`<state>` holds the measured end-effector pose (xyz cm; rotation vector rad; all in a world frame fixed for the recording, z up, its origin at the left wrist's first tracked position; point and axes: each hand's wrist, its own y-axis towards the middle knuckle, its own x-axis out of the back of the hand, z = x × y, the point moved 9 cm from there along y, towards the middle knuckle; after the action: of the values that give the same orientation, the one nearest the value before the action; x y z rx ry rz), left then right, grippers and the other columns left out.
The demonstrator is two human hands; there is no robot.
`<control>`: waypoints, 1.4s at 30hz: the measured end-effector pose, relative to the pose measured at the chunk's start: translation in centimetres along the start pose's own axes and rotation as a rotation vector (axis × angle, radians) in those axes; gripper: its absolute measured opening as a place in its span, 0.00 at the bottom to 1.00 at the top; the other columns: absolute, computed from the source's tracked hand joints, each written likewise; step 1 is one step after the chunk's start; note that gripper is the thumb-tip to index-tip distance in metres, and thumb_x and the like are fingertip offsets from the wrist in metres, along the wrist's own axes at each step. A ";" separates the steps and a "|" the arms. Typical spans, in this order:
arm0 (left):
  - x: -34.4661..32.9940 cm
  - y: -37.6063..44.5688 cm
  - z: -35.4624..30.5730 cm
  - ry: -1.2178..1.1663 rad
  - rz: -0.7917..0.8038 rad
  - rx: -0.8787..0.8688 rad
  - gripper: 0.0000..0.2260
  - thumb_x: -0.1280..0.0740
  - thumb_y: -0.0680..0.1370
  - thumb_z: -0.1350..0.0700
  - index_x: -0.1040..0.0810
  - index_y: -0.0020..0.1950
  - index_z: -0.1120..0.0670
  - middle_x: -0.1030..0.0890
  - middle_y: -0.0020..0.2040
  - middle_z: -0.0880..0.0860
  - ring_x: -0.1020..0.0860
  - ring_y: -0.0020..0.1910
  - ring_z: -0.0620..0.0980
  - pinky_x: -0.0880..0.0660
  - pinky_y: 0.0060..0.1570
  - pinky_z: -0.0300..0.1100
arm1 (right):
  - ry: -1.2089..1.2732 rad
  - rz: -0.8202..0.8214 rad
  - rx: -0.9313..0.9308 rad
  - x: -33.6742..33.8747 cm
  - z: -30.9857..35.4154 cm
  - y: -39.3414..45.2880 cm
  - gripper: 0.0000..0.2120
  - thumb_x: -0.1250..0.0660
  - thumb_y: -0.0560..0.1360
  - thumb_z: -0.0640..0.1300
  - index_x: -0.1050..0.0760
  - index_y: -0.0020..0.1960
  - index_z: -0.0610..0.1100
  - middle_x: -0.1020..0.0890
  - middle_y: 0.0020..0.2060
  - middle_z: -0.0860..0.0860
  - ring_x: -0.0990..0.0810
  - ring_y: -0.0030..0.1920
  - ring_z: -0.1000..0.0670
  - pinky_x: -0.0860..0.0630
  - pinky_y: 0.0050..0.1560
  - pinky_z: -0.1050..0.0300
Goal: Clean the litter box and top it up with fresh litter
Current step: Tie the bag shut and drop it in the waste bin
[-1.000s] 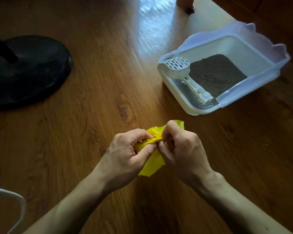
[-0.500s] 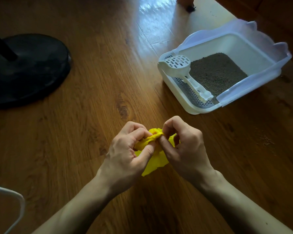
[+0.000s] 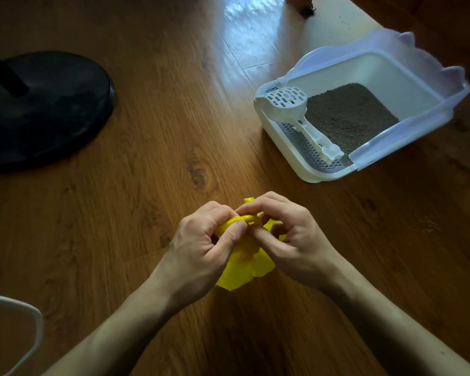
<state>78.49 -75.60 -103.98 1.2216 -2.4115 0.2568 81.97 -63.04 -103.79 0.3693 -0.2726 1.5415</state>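
A crumpled yellow plastic bag [image 3: 244, 264] is pinched between both hands just above the wooden floor. My left hand [image 3: 204, 245] grips its bunched top from the left. My right hand [image 3: 291, 237] holds the same twisted part from the right, fingers curled over it. At the upper right stands a white litter box [image 3: 296, 156] with a pale purple rim, holding grey litter [image 3: 347, 115]. A white slotted scoop [image 3: 288, 104] lies across the box's grated front ledge, handle toward me.
A black round stand base [image 3: 46, 104] with a pole occupies the upper left of the floor. A white curved cord or rim [image 3: 25, 313] shows at the lower left edge. A furniture leg [image 3: 304, 6] stands beyond the box.
Both hands keep working the bag's twisted top; the right fingers have shifted over the knot and more of the bag now hangs below the hands.
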 end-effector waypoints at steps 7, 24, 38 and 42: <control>1.3 0.0 -0.1 0.112 -0.073 -0.039 0.14 0.39 0.80 0.45 0.17 0.54 0.50 0.19 0.48 0.42 0.19 0.48 0.44 0.20 0.41 0.42 | -0.155 -0.015 0.003 1.1 -0.5 0.3 0.07 0.37 0.80 0.41 0.20 0.50 0.46 0.19 0.42 0.54 0.20 0.44 0.51 0.25 0.42 0.60; 4.2 0.2 1.6 -0.070 -0.197 0.091 0.03 0.28 0.76 0.56 0.16 0.48 0.50 0.19 0.39 0.49 0.22 0.36 0.45 0.25 0.34 0.39 | -0.067 -0.124 -0.195 3.6 -2.1 0.3 0.03 0.33 0.78 0.42 0.23 0.45 0.45 0.20 0.37 0.50 0.20 0.38 0.52 0.23 0.38 0.57; 3.1 0.1 -0.1 -0.574 -0.199 0.063 0.05 0.27 0.71 0.58 0.19 0.45 0.56 0.19 0.43 0.56 0.23 0.36 0.46 0.25 0.36 0.38 | 0.543 -0.124 -0.266 2.9 -1.1 0.1 0.03 0.34 0.76 0.32 0.24 0.49 0.38 0.19 0.41 0.40 0.21 0.42 0.48 0.26 0.37 0.57; 2.3 0.1 0.3 -0.667 -0.144 0.124 0.07 0.27 0.70 0.54 0.19 0.45 0.54 0.24 0.41 0.60 0.28 0.34 0.51 0.27 0.35 0.40 | 0.733 -0.087 -0.314 2.1 -1.4 0.1 0.05 0.32 0.74 0.36 0.24 0.49 0.41 0.20 0.42 0.45 0.23 0.42 0.50 0.27 0.35 0.58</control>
<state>77.07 -77.31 -103.18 1.7452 -2.8611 -0.0641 81.87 -60.56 -104.18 -0.4285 0.0805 1.4195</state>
